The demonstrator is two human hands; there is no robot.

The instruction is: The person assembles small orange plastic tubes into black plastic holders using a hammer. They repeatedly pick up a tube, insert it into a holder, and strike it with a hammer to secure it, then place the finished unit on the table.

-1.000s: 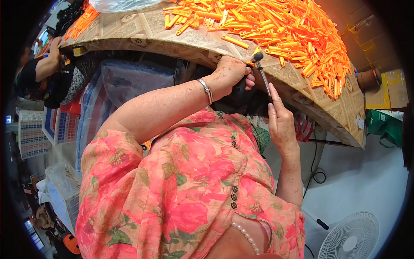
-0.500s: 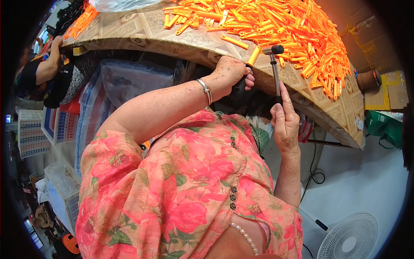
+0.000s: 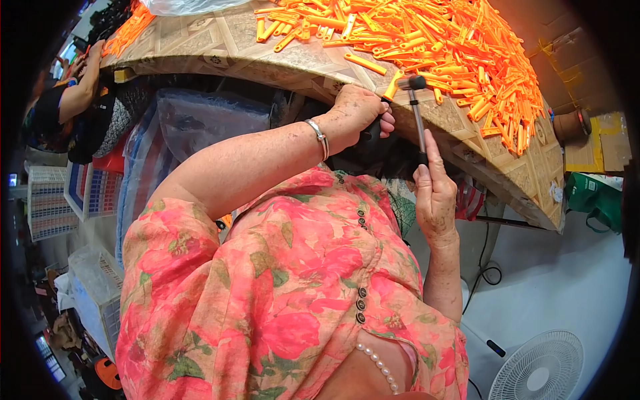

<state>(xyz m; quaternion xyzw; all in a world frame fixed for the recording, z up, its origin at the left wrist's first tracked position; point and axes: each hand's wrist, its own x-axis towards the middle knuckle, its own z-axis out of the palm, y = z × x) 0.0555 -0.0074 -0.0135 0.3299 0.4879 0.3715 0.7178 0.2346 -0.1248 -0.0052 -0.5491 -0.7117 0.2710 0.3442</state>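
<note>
My left hand [image 3: 358,112] is closed near the table edge on a tool with a black handle and an orange end piece [image 3: 394,85]. The orange part points up and away from me. In my right hand [image 3: 437,200] is a small hammer [image 3: 419,123] with a metal shaft and a black-tipped head, its grip mostly hidden by my fingers. My right index finger lies along the shaft. The slightly blurred hammer head is just right of the orange piece; whether they touch, I cannot tell. One loose orange plastic piece [image 3: 365,64] lies on the table nearby.
Many orange plastic pieces [image 3: 427,40] are heaped on the patterned table [image 3: 220,33]. To the left, another person's arm [image 3: 83,93] reaches to the table beside a smaller orange pile [image 3: 130,30]. A brown spool [image 3: 571,127], green bag [image 3: 593,200] and white fan [image 3: 537,370] are at the right.
My right hand and the hammer have moved slightly left, bringing its head closer to the orange piece. My left hand stays nearly in place. The other person's hand has shifted a little.
</note>
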